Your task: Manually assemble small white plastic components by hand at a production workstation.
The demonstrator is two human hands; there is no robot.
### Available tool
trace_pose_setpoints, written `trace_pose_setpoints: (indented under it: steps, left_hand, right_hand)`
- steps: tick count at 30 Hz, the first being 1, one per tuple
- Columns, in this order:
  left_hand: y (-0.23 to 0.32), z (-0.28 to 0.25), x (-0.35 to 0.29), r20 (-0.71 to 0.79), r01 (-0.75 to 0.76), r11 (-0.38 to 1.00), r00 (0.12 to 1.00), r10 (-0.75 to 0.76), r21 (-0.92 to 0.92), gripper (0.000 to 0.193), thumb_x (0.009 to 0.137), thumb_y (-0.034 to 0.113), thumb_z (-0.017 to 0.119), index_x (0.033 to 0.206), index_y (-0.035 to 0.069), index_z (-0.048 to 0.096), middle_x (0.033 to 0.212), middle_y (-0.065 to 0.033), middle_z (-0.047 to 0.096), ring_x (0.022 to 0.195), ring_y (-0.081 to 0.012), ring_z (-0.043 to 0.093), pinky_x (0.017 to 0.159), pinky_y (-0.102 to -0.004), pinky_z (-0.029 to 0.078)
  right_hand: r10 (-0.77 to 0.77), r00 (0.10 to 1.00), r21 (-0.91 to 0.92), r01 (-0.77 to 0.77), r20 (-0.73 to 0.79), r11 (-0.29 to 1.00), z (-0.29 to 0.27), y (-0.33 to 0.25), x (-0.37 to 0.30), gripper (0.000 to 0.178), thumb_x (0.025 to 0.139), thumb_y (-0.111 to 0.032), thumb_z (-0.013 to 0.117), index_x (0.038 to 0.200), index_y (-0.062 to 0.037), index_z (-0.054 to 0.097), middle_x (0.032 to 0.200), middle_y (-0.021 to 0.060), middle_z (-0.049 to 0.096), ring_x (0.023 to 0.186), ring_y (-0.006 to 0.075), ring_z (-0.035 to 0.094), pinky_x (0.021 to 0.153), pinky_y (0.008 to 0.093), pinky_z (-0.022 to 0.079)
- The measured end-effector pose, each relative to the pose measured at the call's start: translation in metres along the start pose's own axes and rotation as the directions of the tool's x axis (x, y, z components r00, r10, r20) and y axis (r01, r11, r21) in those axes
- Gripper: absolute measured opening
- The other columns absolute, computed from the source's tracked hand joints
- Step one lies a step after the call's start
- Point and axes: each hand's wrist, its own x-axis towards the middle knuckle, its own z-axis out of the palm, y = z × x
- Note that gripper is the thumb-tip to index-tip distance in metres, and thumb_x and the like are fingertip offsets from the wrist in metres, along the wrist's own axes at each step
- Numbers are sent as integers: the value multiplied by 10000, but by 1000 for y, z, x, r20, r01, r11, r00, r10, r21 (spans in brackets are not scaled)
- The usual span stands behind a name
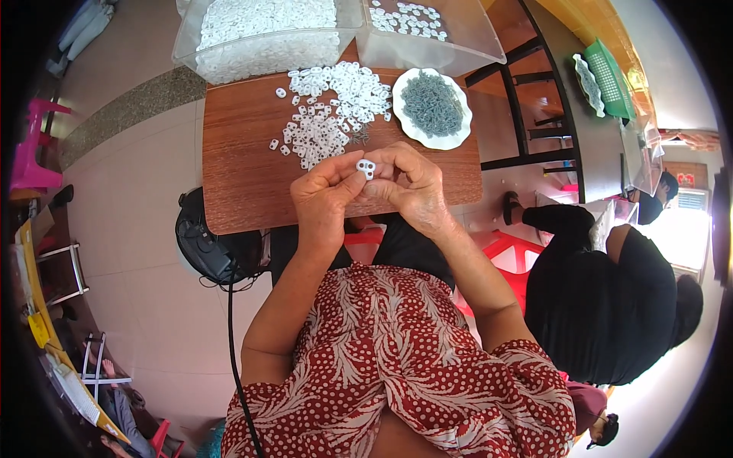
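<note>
On the small table (244, 164), a heap of small plastic parts (328, 114) lies toward the far side, with a scalloped dish (458, 130) of metal springs (431, 103) to its right. Two clear bins (267, 34) stand behind them at the far edge. Both hands hold one plastic piece (366, 166) above the near edge. A seated person (611, 298) is to the right.

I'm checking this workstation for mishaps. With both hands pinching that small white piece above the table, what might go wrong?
The small white plastic piece, held only by the fingertips of the left hand and right hand, might slip and fall. The loose pile of white pieces spreads toward the table's open edge; a stray sleeve or wrist might sweep some off.
</note>
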Motion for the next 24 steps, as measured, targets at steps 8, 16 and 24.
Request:
trace_pose_setpoints:
  steps: [8,16,24]
  left_hand:
    - [1,0,0,-28,4,999,1000,-6,-51,209,803,0,611,1007,-40,629,827,-48,640,700,-62,561,644,-172,444]
    - [2,0,-2,20,-57,998,998,57,2,224,806,6,619,1026,-28,632,892,-40,640,775,-61,560,713,-180,444]
    - [-13,-3,-3,34,-183,981,983,181,66,225,833,28,608,1055,-2,631,964,-25,623,838,-64,537,746,-180,430]
  right_hand:
    - [-307,949,-291,273,-77,917,4,-2,3,313,635,25,715,926,-26,614,743,71,548,643,197,524,562,297,444]
    - [-348,930,-312,297,-121,902,5,-1,1,274,665,2,697,926,-21,614,788,86,579,693,218,549,591,314,459]
    - [-347,927,-269,302,-142,915,7,1,-1,290,680,-9,702,957,24,622,824,87,589,712,173,542,602,267,437]
